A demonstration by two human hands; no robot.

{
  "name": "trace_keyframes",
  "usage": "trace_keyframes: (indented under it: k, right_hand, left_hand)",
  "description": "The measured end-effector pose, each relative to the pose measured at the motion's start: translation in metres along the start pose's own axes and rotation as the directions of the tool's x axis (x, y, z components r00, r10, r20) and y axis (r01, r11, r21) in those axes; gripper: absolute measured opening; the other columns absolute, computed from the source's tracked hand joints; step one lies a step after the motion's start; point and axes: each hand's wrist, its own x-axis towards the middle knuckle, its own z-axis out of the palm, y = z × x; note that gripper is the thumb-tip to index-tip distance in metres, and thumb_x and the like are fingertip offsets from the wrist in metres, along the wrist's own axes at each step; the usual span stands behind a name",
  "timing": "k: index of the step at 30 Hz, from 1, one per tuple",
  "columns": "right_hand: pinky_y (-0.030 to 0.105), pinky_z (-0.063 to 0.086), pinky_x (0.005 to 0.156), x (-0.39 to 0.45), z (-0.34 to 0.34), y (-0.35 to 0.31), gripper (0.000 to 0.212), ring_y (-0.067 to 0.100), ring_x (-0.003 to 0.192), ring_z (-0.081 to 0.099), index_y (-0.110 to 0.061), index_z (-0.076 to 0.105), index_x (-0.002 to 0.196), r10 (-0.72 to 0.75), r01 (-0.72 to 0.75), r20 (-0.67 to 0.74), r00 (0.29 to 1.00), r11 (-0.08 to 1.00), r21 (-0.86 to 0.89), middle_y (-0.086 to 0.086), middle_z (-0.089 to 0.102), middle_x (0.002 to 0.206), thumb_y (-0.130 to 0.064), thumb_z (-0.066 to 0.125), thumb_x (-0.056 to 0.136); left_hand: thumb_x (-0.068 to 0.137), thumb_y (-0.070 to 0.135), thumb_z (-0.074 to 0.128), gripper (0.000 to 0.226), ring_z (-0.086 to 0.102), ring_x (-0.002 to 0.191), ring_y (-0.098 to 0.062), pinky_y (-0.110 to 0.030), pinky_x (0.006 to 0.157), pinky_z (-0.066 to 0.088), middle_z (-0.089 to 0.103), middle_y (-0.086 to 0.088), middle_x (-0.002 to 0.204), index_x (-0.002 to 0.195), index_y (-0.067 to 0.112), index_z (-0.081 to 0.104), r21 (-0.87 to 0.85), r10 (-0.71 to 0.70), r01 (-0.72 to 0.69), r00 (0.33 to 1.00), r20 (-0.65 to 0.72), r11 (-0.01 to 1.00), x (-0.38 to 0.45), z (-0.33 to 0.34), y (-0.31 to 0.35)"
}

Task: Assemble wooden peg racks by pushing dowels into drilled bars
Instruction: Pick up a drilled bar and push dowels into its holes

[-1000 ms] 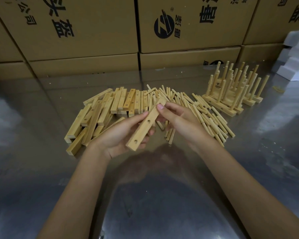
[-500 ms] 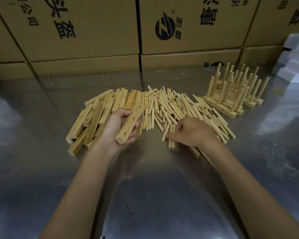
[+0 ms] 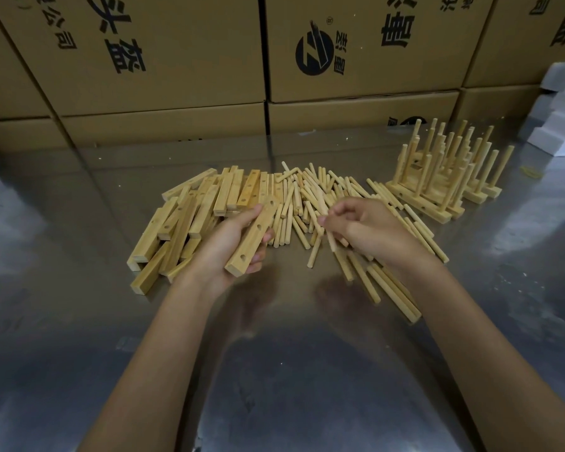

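Observation:
My left hand (image 3: 232,246) grips a drilled wooden bar (image 3: 256,234), its three holes facing up, just above the table. To its right, my right hand (image 3: 369,230) is closed around several dowels (image 3: 335,246) lifted from the loose dowel pile (image 3: 310,197). More dowels lie flat under and beside that hand. A heap of drilled bars (image 3: 190,216) lies left of my left hand. Finished peg racks (image 3: 441,177) stand upright at the far right.
The work surface is a shiny metal table (image 3: 274,370). Stacked cardboard boxes (image 3: 177,60) form a wall along the back. White foam blocks (image 3: 561,109) sit at the far right edge.
My right hand let go of the bar, dropped onto the dowel pile, and has now lifted slightly with dowels in its fingers. The left hand keeps the bar.

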Motion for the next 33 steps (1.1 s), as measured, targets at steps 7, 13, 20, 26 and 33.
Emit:
trace_keyframes:
  k: [7,13,20,26,33]
  right_hand:
    - [0.031,0.053,0.051,-0.007,0.017,-0.012,0.012,0.032,0.066,0.071,-0.003,0.058,0.090,-0.194,0.226,-0.135,0.972,0.931,0.287,0.019,0.073,0.080,0.001,0.069,0.086]
    - [0.036,0.053,0.063,-0.002,0.025,-0.002,0.016,0.025,0.069,0.062,-0.021,0.066,0.094,-0.339,0.336,-0.171,0.925,0.941,-0.051,-0.006,0.067,0.085,-0.008,0.070,0.086]
    - [0.015,0.040,0.052,-0.005,0.026,-0.001,0.012,0.001,0.059,0.051,-0.023,0.069,0.088,-0.429,0.384,-0.220,0.876,0.897,-0.220,-0.011,0.063,0.075,-0.013,0.069,0.081]
    - [0.012,0.037,0.056,-0.007,0.026,-0.001,0.011,0.002,0.064,0.053,-0.023,0.065,0.085,-0.507,0.442,-0.173,0.845,0.842,-0.309,-0.011,0.061,0.075,-0.013,0.068,0.080]
    - [0.007,0.037,0.059,-0.006,0.026,0.002,0.007,-0.006,0.066,0.054,-0.015,0.066,0.088,-0.577,0.508,-0.111,0.810,0.782,-0.361,-0.015,0.058,0.073,-0.011,0.072,0.085]
  left_hand:
    - [0.104,0.034,0.049,0.025,0.043,0.044,-0.011,-0.021,0.036,0.036,0.054,-0.003,0.070,0.120,0.029,0.068,0.037,-0.028,0.023,0.986,0.165,0.999,-0.001,0.001,0.000]
    - [0.103,0.034,0.048,0.032,0.043,0.043,-0.011,-0.021,0.037,0.034,0.053,-0.002,0.067,0.132,0.037,0.062,0.113,-0.032,0.009,0.979,0.202,0.994,-0.002,0.007,0.000]
    - [0.104,0.034,0.046,0.031,0.044,0.041,-0.010,-0.021,0.035,0.036,0.053,-0.001,0.064,0.132,0.036,0.060,0.143,-0.046,0.024,0.987,0.151,0.989,0.001,0.011,-0.001]
    - [0.103,0.034,0.049,0.034,0.044,0.041,-0.011,-0.021,0.036,0.036,0.053,-0.003,0.065,0.136,0.036,0.059,0.159,-0.025,0.008,0.994,0.106,0.987,0.001,0.009,0.000]
    - [0.102,0.030,0.054,0.034,0.042,0.044,-0.014,-0.022,0.039,0.034,0.053,-0.005,0.064,0.136,0.034,0.061,0.232,0.039,-0.042,0.999,0.018,0.972,-0.002,0.016,0.000]
